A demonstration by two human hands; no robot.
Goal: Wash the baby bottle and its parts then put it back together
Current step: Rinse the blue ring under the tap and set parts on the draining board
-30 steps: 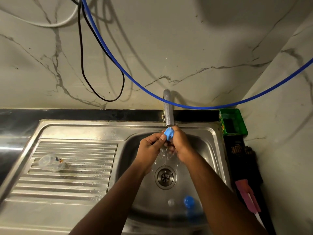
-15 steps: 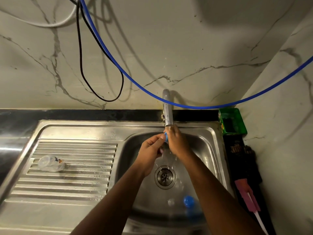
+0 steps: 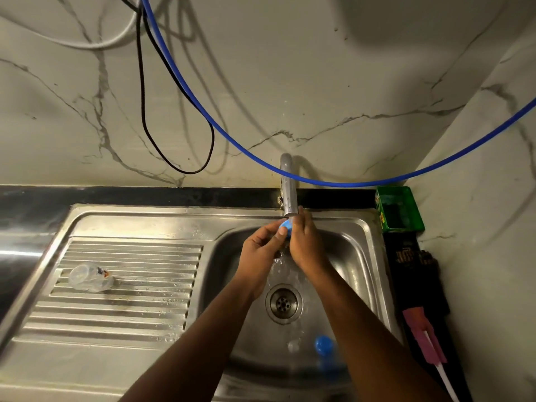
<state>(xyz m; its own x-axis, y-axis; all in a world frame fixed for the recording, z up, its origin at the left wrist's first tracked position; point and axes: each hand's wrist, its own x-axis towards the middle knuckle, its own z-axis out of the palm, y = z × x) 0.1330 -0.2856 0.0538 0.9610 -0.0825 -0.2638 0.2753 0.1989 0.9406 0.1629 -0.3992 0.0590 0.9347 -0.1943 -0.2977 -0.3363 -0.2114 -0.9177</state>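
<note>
Both hands meet under the steel tap (image 3: 288, 190) over the sink bowl (image 3: 359, 256). My left hand (image 3: 261, 256) and my right hand (image 3: 304, 245) together hold a small blue bottle part (image 3: 284, 226), mostly hidden between the fingers. Water runs down past them toward the drain (image 3: 283, 303). The clear bottle body (image 3: 90, 277) lies on its side on the ribbed drainboard (image 3: 130, 300). A blue cap (image 3: 324, 345) and a small clear part (image 3: 293, 346) rest at the near side of the bowl.
A green box (image 3: 398, 208) stands at the back right corner. A pink-headed brush with a white handle (image 3: 429, 343) lies on the dark strip right of the sink. A blue hose (image 3: 232, 134) and a black cable (image 3: 145, 111) hang along the marble wall.
The hands have stayed under the tap, shifting slightly; more of the blue part shows than half a second ago. Nothing else moved.
</note>
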